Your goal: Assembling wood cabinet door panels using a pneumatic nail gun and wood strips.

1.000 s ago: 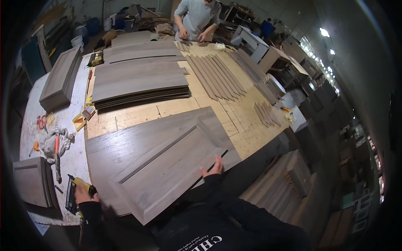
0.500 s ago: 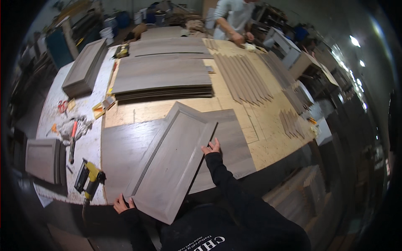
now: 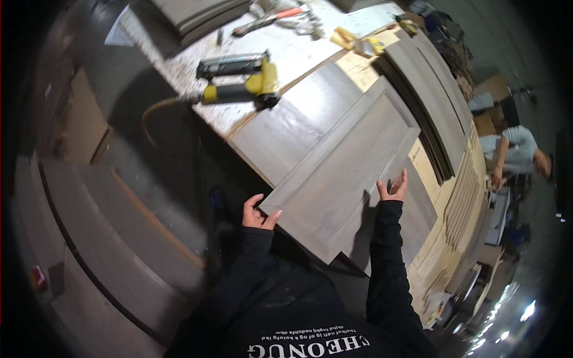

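A grey-brown framed cabinet door (image 3: pixel 352 164) lies aslant over a flat grey panel (image 3: pixel 298 128) on the bench, its near end reaching past the bench edge. My left hand (image 3: pixel 261 215) grips the near left corner of the door, thumb on the face side and fingers at the edge. Fingers spread, my right hand (image 3: pixel 394 187) is at the door's right side and grips nothing. A shadow falls on the door beside it; whether the fingertips touch it I cannot tell. To the left, a yellow and black nail gun (image 3: pixel 245 83) rests on the white bench top, its hose hanging off the edge.
Beyond the door stands a stack of grey panels (image 3: pixel 427 101). Narrow grey strips (image 3: pixel 462 200) lie to the right, near a person (image 3: pixel 516 149) in a light top. A hammer (image 3: pixel 268 22) and a yellow box (image 3: pixel 370 46) are on the bench. More boards (image 3: pixel 113 232) are at lower left.
The view has swung left, bringing the nail gun and left-hand boards closer to the middle. My right hand has let go of the door's right edge and spread its fingers; my left stays at the corner.
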`<state>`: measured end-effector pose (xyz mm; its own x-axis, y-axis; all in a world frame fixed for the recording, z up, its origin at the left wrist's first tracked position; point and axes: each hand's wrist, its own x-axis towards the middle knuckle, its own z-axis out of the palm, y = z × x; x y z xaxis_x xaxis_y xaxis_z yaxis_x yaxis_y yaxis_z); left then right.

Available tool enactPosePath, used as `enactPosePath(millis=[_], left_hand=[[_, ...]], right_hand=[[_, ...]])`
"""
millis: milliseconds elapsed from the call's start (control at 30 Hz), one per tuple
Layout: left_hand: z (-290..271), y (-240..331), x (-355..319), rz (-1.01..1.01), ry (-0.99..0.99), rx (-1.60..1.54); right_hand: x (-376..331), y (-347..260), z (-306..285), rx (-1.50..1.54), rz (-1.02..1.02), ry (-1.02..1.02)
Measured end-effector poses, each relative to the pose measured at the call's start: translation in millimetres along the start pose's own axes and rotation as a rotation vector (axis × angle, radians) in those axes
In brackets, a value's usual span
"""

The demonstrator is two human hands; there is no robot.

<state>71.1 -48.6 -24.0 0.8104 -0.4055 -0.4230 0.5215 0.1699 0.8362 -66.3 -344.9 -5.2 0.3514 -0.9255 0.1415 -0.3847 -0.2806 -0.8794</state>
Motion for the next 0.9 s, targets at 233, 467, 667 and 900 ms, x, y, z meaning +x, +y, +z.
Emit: enactPosePath(millis=[233,467,667,900], left_hand=[[-26.3,4.4,-16.3,0.048,-0.012,0.056],[-34.4,11.6,-9.5,0.037,-0.074,0.157],[-39.5,10.7,-1.9,0.064,-0.132,0.131],[-37.1,17.6,-2.9,0.014,-0.023,0.155]], right_hand=[[-112.3,-109.5,77.5,-0.225,-0.517,-0.716],[-137.5,-100.9,99.6,-0.348,-0.576,-0.712],[-138.0,-96.6,100.1,-0.304,-0.549,-0.695],[-138.3,-97.2,98.7,-0.337,-0.582,-0.713]])
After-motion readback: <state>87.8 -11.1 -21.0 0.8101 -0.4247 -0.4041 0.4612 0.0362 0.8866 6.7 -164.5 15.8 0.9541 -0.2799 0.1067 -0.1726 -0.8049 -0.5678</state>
